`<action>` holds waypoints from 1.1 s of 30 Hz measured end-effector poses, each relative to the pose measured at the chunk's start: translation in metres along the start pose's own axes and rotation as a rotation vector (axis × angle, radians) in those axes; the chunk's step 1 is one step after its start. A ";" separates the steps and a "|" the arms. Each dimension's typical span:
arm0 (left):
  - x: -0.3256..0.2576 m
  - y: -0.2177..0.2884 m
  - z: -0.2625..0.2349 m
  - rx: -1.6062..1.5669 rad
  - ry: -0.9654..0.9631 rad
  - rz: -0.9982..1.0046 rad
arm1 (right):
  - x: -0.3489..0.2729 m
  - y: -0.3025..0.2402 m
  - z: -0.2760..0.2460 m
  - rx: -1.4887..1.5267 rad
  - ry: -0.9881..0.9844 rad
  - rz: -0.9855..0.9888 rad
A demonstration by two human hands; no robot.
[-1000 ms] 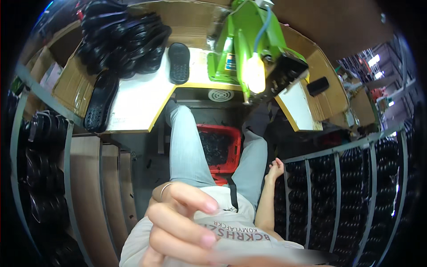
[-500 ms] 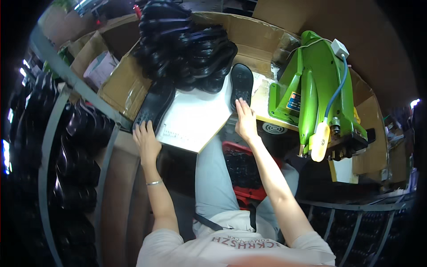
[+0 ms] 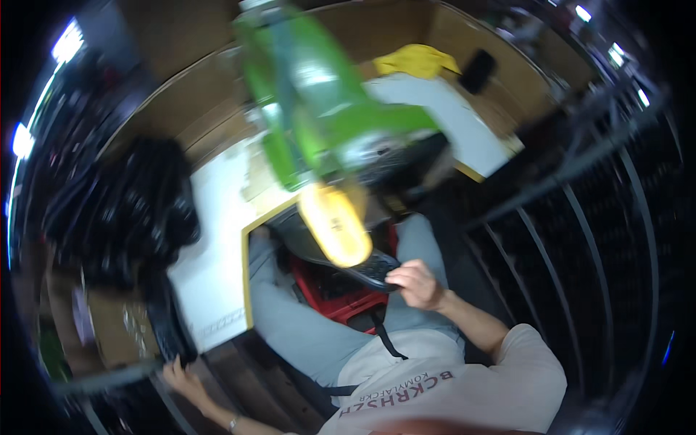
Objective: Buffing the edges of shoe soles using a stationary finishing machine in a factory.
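Observation:
My right hand [image 3: 418, 285] is closed on the near end of a black shoe sole [image 3: 373, 270], held above my lap. Its far part runs behind the yellow piece [image 3: 336, 226] that hangs from a green machine [image 3: 326, 94], which looks like a sewing machine. At the lower left, my left hand [image 3: 185, 382] has its fingers on the near end of another black shoe sole [image 3: 165, 315] at the white tabletop's edge. Some blur covers these fingers, and the thumb's grip is hard to make out.
A pile of black shoe soles [image 3: 123, 210] stands left on the white tabletop [image 3: 217, 217], which has a yellow edge. Cardboard walls [image 3: 188, 101] line the back. A yellow cloth [image 3: 417, 61] lies behind the machine. Metal rails [image 3: 558, 283] stand at right; a red container [image 3: 326, 293] sits between my legs.
The view has swung right, bringing the green machine to the middle. My right hand has taken the right shoe sole off the tabletop, over my lap. My left hand stays at the left sole.

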State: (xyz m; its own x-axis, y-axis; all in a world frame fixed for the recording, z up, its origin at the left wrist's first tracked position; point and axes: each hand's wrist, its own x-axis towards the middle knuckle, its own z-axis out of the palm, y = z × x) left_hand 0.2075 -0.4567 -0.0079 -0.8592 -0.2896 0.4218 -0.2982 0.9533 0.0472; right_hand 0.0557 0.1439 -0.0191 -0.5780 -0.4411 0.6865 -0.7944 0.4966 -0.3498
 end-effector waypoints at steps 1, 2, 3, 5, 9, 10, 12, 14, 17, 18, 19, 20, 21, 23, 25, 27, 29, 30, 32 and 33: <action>-0.003 -0.005 0.004 -0.043 0.050 0.045 | -0.013 -0.001 -0.036 -0.112 -0.021 0.057; 0.003 -0.001 0.004 -0.077 0.104 0.077 | -0.030 0.002 -0.064 -0.250 -0.020 0.061; 0.013 0.018 -0.004 -0.216 0.101 -0.030 | -0.040 0.005 -0.088 -0.307 0.011 0.097; 0.027 0.045 -0.023 -0.421 0.180 -0.033 | -0.048 0.028 -0.125 -0.509 0.075 0.127; 0.054 0.127 -0.070 -0.392 0.197 0.071 | -0.020 0.124 -0.140 -0.617 0.298 0.101; 0.055 0.143 -0.080 -0.498 0.141 0.048 | -0.006 0.155 -0.133 -0.591 0.327 0.127; 0.052 0.159 -0.095 -0.569 -0.029 0.056 | 0.009 0.216 -0.115 -0.526 0.308 0.225; 0.048 0.196 -0.106 -0.680 -0.089 0.113 | 0.011 0.253 -0.098 -0.483 0.132 0.404; 0.023 0.241 -0.124 -0.762 -0.074 0.018 | 0.043 0.217 -0.041 -0.470 0.177 0.343; 0.020 0.244 -0.108 -0.862 -0.151 0.034 | 0.037 0.194 -0.044 -0.392 0.168 0.386; 0.024 0.269 -0.104 -0.907 -0.189 0.084 | 0.030 0.166 -0.035 -0.180 0.179 0.405; 0.024 0.278 -0.087 -1.030 -0.270 0.088 | 0.011 0.140 -0.015 0.476 0.133 0.753; 0.025 0.298 -0.075 -1.207 -0.304 0.045 | 0.004 0.109 -0.010 0.901 0.149 0.752; 0.022 0.317 -0.042 -1.475 -0.429 -0.003 | -0.010 0.073 0.005 1.202 0.203 0.803; 0.022 0.337 -0.008 -1.690 -0.499 -0.034 | -0.004 0.071 0.004 1.083 0.322 0.709; 0.027 0.357 0.003 -1.840 -0.549 -0.100 | 0.011 0.060 -0.012 0.893 0.429 0.754; 0.036 0.380 0.010 -1.917 -0.592 -0.135 | 0.023 0.065 -0.031 0.694 0.544 0.650; 0.040 0.390 0.010 -1.937 -0.592 -0.070 | 0.027 0.069 -0.037 0.636 0.577 0.616; 0.057 0.415 0.002 -1.780 -0.541 0.034 | 0.030 0.081 -0.041 0.502 0.564 0.530; 0.061 0.422 0.004 -1.746 -0.564 0.027 | 0.030 0.085 -0.037 0.485 0.549 0.556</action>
State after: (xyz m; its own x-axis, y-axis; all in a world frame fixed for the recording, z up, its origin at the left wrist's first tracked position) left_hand 0.0274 -0.0722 0.0340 -0.9868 0.0859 0.1371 0.1222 -0.1597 0.9796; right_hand -0.0224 0.2001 -0.0045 -0.8291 0.2455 0.5024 -0.4915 0.1086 -0.8641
